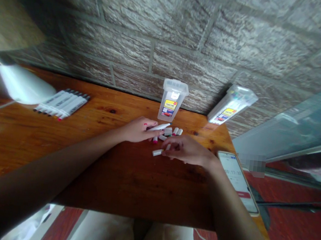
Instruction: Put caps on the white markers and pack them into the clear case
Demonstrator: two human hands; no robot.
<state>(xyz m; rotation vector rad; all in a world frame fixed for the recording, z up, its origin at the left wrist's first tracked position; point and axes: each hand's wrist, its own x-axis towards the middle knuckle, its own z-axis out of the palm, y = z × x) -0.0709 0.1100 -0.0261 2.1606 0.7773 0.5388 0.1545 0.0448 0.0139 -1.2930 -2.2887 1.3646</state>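
My left hand (140,130) is closed around a white marker (160,127), which tilts up to the right and shows a dark end. Close by, my right hand (187,149) has its fingers curled, with a small white marker cap (157,152) at the fingertips. Several loose caps lie on the wooden table between and behind the hands, among them a white one (179,132) and a pink-ended one (155,139). My right fingers partly hide this pile.
An upright clear plastic case (173,100) stands by the stone wall. Another case (232,104), with coloured contents, stands to its right. Several white markers (65,102) lie in a row at left, beside a lamp (23,82). A phone (238,181) lies at the table's right edge.
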